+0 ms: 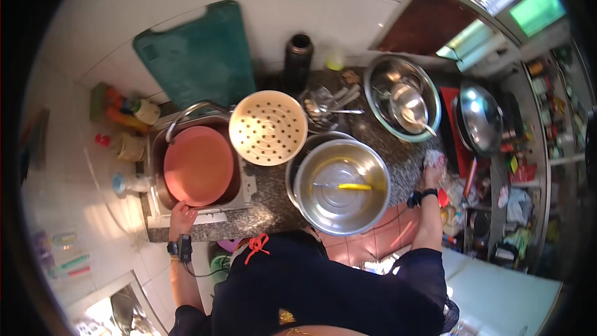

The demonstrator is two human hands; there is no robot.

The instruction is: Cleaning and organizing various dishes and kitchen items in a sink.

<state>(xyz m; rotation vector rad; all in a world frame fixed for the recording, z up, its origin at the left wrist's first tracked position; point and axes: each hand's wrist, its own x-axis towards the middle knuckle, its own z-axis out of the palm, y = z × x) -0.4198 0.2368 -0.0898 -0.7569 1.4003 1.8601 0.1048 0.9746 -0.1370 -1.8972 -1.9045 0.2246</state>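
Note:
My left hand (182, 217) rests at the front rim of the sink (154, 186), its fingertips close to a pink plastic basin (198, 165) standing in the sink. Nothing shows in that hand; whether it touches the basin is unclear. At the right, my right hand (434, 175) presses a crumpled white cloth (433, 157) onto the granite counter (406, 168). In front of me, a large steel bowl (343, 221) with a yellow-handled knife (353, 186) in it sits on another metal vessel. A cream steamer plate (269, 128) with holes lies between sink and bowl.
A green cutting board (200, 56) leans on the wall behind the curved faucet (189, 112). A dark bottle (298, 58) stands near utensils. Farther right are a steel basin (380, 84) holding a ladle (409, 107), and a lidded wok (480, 114) on the stove.

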